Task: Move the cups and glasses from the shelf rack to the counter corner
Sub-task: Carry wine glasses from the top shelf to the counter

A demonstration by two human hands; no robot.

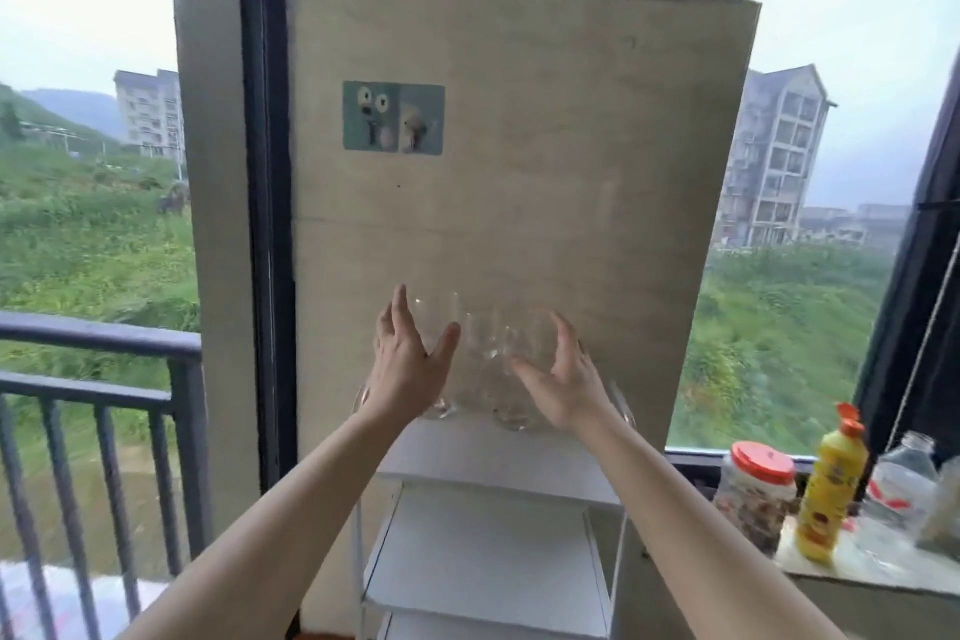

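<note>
Several clear glasses stand close together on the top of a white shelf rack [493, 463] against a beige wall panel. My left hand [410, 369] is spread wide around the left glass [439, 322], thumb on one side and fingers on the other; whether it touches the glass is unclear. At the right glass [522, 379], my right hand [566, 385] is spread open, palm toward it. A middle glass [480, 353] shows between the two hands. The image is blurred, so the glasses' edges are faint.
A counter [841, 569] at the lower right carries a red-lidded jar [758, 494], a yellow bottle [831, 489] and a clear plastic bottle [898, 489]. A dark balcony railing [98, 379] stands at the left. Lower rack shelves [488, 551] lie below my arms.
</note>
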